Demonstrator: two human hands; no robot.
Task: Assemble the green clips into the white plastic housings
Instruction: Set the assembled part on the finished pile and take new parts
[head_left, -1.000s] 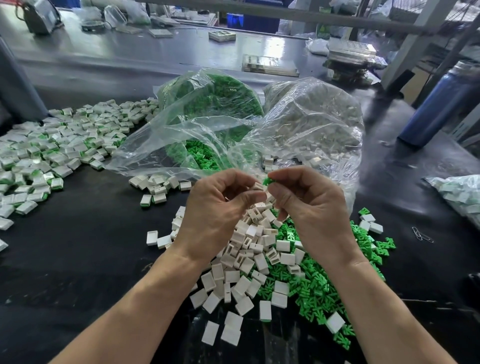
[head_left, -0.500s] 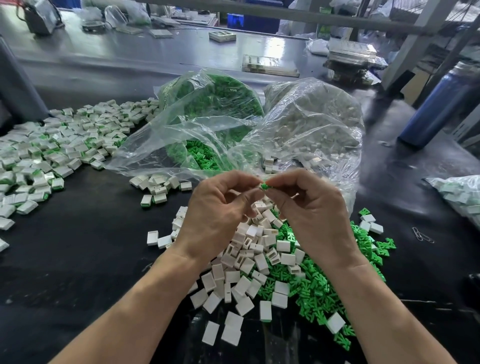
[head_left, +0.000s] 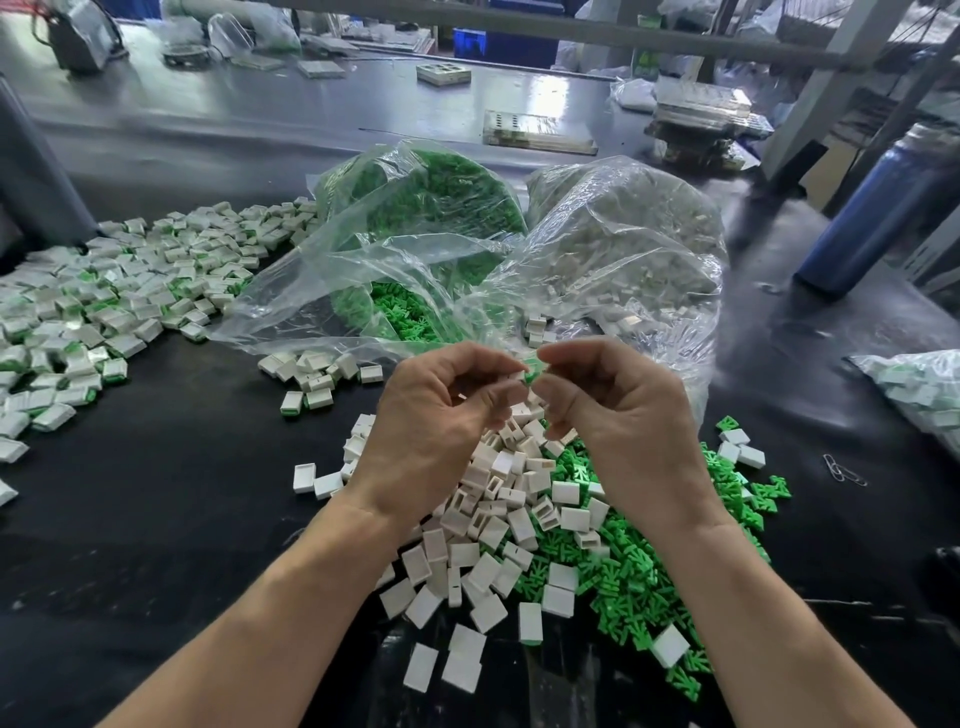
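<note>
Left hand (head_left: 436, 415) pinches one small white plastic housing (head_left: 515, 378); right hand (head_left: 618, 410) pinches one green plastic clip (head_left: 532, 375) against it, mid-scene. Two clear plastic bags (head_left: 613, 249) far. Loose piles near, finished pile (head_left: 104, 306) left: uncountable.

left grip (head_left: 441, 415) curled, pinching | right grip (head_left: 618, 410) curled, pinching | fingertips nearly meeting

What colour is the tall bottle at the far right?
Blue bottle, best seen in the head view.
</note>
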